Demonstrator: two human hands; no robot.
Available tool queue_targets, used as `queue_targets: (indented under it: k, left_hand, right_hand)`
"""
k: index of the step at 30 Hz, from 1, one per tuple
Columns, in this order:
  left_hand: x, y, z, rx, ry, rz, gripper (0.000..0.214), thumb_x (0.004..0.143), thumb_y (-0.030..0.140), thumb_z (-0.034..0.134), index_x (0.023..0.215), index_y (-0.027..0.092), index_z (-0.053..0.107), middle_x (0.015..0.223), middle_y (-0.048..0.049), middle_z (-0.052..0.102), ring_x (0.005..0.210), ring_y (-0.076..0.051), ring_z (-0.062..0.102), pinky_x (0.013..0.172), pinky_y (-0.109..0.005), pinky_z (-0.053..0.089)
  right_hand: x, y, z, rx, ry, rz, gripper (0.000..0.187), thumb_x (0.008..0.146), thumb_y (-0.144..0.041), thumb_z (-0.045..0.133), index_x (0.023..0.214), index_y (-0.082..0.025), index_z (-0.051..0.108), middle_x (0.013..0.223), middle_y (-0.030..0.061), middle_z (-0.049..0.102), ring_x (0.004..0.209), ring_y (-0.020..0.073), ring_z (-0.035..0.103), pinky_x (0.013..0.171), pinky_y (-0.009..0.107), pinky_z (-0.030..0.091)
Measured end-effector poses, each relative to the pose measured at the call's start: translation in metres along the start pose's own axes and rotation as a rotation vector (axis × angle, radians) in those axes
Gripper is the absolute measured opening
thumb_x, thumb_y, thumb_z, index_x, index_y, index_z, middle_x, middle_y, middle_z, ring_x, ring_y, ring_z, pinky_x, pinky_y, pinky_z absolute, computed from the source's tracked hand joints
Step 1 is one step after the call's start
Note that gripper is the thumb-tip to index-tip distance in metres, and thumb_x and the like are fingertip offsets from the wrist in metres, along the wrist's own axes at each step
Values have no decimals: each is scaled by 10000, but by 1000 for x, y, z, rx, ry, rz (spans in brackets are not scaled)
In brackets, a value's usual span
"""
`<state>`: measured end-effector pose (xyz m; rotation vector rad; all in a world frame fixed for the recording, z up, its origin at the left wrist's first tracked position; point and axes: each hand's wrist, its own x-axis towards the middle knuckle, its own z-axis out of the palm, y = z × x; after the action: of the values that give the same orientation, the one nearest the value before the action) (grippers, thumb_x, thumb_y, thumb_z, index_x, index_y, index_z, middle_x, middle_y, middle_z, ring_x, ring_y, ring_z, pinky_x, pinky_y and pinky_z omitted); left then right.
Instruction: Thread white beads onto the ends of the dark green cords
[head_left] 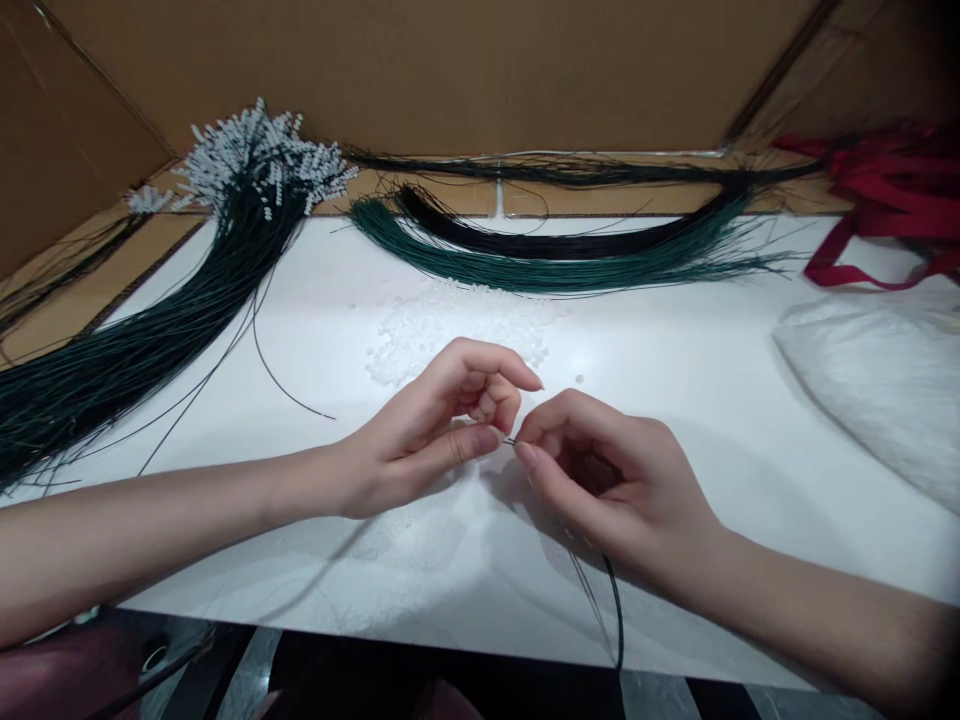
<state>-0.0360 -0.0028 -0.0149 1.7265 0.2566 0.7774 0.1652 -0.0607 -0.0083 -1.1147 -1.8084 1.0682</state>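
My left hand (pixel 442 420) is partly curled over the table's middle, its thumb pressed toward the bent fingers and its index finger stretched out. Close on the right, my right hand (pixel 622 470) pinches thumb to index finger. Thin dark wire ends (pixel 510 441) show in the small gap between both sets of fingertips. Below my right palm, a dark wire (pixel 617 610) hangs past the table's front edge, with thinner strands beside it. The inner fingers of both hands are partly hidden. Behind them lies a spread of small white beads (pixel 465 315).
At left lies a thick bundle of dark green wires (pixel 202 290) tipped with white beads (pixel 262 160). Loose green wires (pixel 540 275) and black wires (pixel 525 240) lie at the back. Red ribbon (pixel 892 210) and a clear plastic bag (pixel 885 370) sit at right. Cardboard walls (pixel 450 70) enclose the white table (pixel 720 400).
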Motion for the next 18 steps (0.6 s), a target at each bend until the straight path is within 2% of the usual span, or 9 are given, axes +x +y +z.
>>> queue_targets:
  k: [18]
  left_hand:
    - [-1,-2,-2,-59,18,-65,326,960,120,551,1260,210,461,950,-38,533,854,-125,526,750,-244,447]
  right_hand:
    - [0,-2,0,3,30,19,122,925,-158,554,816,-206,530,599,-53,472,489,74,381,426,219,283]
